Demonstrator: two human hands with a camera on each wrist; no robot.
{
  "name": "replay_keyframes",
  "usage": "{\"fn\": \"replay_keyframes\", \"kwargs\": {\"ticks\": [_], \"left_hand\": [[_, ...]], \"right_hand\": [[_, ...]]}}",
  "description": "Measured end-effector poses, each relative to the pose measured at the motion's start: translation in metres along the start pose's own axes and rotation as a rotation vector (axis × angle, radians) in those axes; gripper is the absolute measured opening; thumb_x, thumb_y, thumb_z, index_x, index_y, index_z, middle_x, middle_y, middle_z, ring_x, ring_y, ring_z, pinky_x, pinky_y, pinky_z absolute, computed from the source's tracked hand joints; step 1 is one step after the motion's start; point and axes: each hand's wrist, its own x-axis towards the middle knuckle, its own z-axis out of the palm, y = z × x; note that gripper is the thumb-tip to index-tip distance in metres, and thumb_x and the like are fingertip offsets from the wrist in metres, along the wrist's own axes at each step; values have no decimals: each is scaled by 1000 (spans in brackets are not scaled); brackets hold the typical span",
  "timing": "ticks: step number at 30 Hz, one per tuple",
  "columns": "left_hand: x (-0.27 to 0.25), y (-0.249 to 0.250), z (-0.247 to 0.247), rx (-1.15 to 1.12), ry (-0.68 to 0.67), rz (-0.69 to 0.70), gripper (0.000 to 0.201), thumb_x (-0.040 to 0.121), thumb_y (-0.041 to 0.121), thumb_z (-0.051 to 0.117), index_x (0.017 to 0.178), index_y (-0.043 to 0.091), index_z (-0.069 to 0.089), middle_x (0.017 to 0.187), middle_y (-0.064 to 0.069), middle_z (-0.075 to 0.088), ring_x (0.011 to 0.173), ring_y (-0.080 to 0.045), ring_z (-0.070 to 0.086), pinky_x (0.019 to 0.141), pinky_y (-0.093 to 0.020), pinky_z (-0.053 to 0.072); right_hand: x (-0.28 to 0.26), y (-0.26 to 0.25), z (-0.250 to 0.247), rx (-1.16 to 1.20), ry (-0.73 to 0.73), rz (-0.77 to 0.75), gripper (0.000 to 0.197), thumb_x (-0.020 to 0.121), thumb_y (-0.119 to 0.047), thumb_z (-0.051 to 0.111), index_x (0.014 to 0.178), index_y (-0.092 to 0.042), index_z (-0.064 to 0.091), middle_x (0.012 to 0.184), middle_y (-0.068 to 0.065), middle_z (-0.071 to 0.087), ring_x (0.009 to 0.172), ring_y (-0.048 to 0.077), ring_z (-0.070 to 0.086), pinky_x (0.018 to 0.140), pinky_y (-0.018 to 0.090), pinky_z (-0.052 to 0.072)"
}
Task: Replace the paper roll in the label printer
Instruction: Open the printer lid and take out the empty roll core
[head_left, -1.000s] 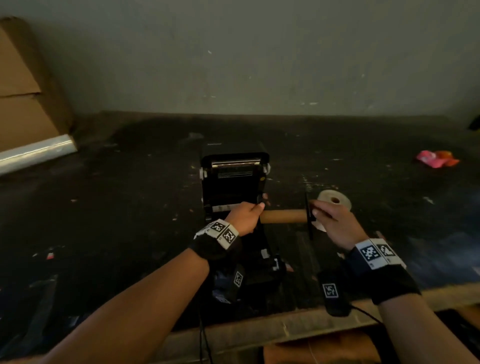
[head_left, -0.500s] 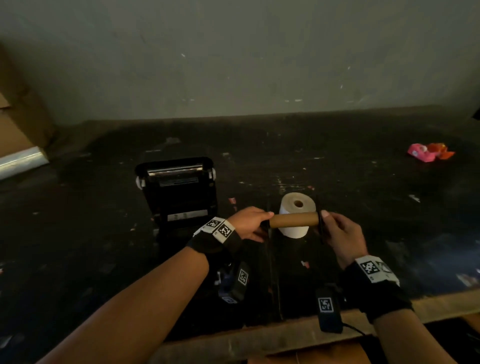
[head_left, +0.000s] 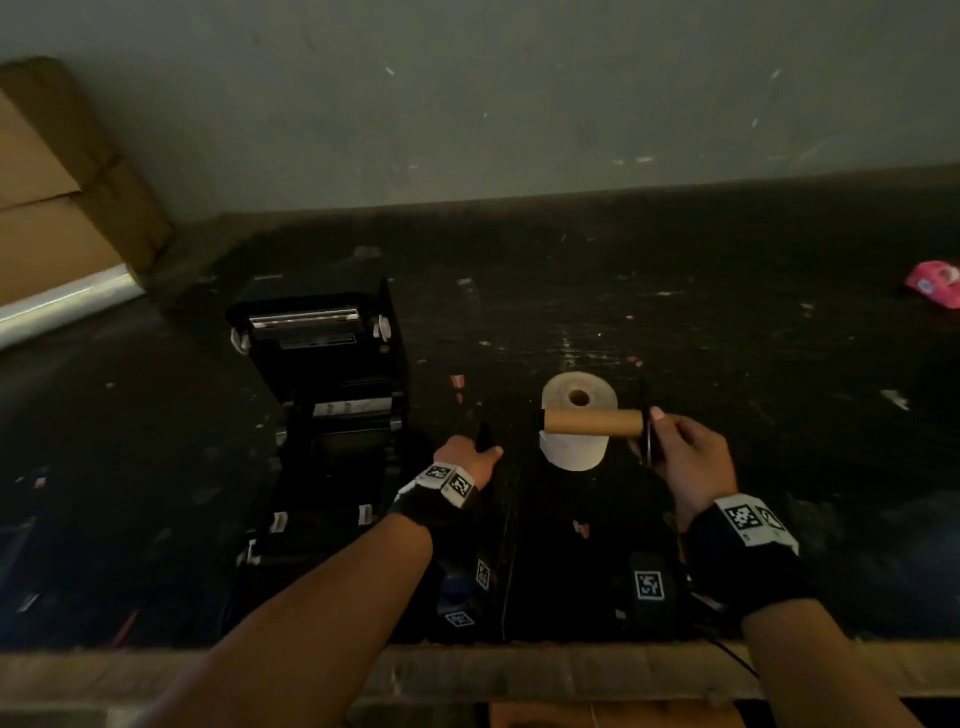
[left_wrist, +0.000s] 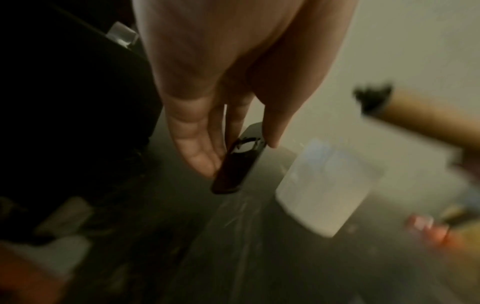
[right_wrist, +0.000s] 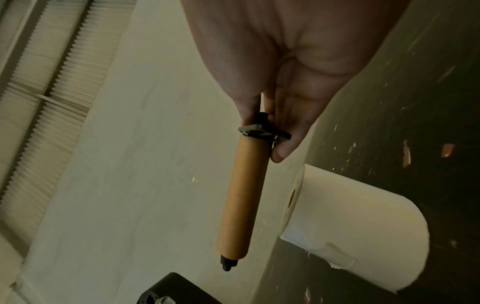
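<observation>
Now: right hand pinching spindle flange, brown core on it | left hand pinching loose black flange | white roll upright | printer open.

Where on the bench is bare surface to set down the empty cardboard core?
Bare bench lies right of the white paper roll, stretching toward the pink object, and behind the roll toward the wall. It is crowded between the open label printer and the roll, where the left hand holds a black flange.
</observation>
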Motion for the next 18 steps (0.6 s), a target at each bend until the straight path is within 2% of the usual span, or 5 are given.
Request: {"fn": "replay_keyframes", "kwargs": {"ticks": [4,9,12,16,18], "left_hand": [[2,-12,25,265,99,2,48,89,38,57,119,1,56,126,-20,58,115,-35,58,90,-37,48],[10,-26,35,404,113,3,43,86,34,62,115,2,57,126,-19,55,116,-34,55,91,-38,49],[16,-29,33,425,131,19,43,86,34,62,116,3,56,126,-19,54,116,-34,55,91,-39,49],[14,-23,26,381,116,26,51,84,42,62,121,8,53,130,-16,49,120,-33,51,96,-41,48],[16,-11,16,257,115,83,51,82,45,62,119,12,58,127,-13,57,116,-31,56,95,-38,49]], "right_hand": [[6,-3,-4,13,-5,-25,20,93,-29,52,99,-14,65,94,8,69,96,23,67,93,44,52],[11,-6,-8,94,-46,-9,15,92,-26,54,88,-16,65,97,8,67,94,22,66,97,46,49],[14,-4,-10,113,-72,5,15,92,-25,55,89,-16,65,97,8,67,93,21,65,96,45,49],[18,-3,-8,174,-121,54,14,92,-21,54,92,-12,64,103,10,64,92,19,62,81,32,52],[20,-1,-5,154,-140,64,15,92,-23,55,91,-12,65,104,12,65,93,20,62,84,33,51]]}}
